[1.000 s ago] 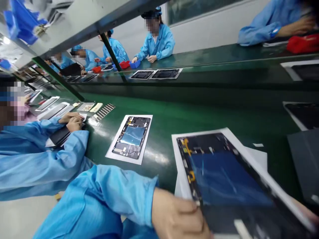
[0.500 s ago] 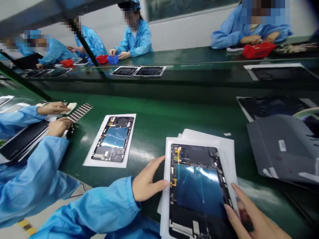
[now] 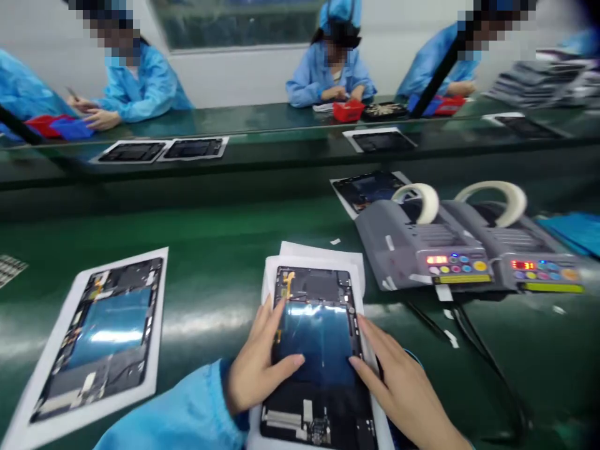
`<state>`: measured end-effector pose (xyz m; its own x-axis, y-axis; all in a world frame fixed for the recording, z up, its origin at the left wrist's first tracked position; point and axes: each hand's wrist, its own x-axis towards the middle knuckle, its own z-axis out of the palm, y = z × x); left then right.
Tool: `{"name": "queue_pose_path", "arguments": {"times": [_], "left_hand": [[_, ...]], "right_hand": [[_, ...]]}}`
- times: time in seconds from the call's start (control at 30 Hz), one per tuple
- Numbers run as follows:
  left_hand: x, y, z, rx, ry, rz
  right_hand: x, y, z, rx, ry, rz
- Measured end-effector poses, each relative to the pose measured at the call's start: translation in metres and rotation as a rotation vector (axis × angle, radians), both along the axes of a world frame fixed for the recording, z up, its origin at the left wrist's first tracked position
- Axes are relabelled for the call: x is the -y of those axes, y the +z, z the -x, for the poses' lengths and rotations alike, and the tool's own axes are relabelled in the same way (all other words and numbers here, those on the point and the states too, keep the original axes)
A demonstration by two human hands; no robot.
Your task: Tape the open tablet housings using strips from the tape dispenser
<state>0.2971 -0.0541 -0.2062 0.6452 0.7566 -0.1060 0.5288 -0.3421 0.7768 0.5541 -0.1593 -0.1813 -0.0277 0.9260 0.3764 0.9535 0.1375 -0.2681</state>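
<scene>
An opened tablet [image 3: 319,344] with a shiny blue film over its middle lies on white sheets [image 3: 323,250] in front of me. My left hand [image 3: 260,359] grips its left edge, thumb on the blue area and fingers along the side. On the opposite edge is my right hand [image 3: 398,381], its thumb resting on top and its fingers along the rim and sheet. The undersides of both hands are hidden. Further left, a second opened tablet [image 3: 110,325] lies on its own white sheet, away from my hands.
Two grey tape dispensers [image 3: 412,244] with lit displays stand at the right, a black cable [image 3: 492,356] before them. Behind them lies another tablet [image 3: 370,187]. Across the raised shelf, co-workers in blue sit near a red bin [image 3: 348,111]. A patterned sheet [image 3: 10,269] lies far left.
The view has swung right, bringing the tape dispensers' displays into sight. My left hand has moved from the tablet's side further onto it; my right hand now lies along the right edge.
</scene>
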Motion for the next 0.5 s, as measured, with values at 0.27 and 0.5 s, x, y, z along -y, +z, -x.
{"name": "queue_pose_path", "arguments": {"times": [0.27, 0.5], "left_hand": [[-0.009, -0.011, 0.028, -0.031, 0.028, -0.137], [0.016, -0.034, 0.029, -0.111, 0.089, -0.215]], "right_hand": [[0.016, 0.023, -0.102, 0.283, -0.420, -0.295], [-0.016, 0.000, -0.136, 0.359, -0.239, -0.402]]}}
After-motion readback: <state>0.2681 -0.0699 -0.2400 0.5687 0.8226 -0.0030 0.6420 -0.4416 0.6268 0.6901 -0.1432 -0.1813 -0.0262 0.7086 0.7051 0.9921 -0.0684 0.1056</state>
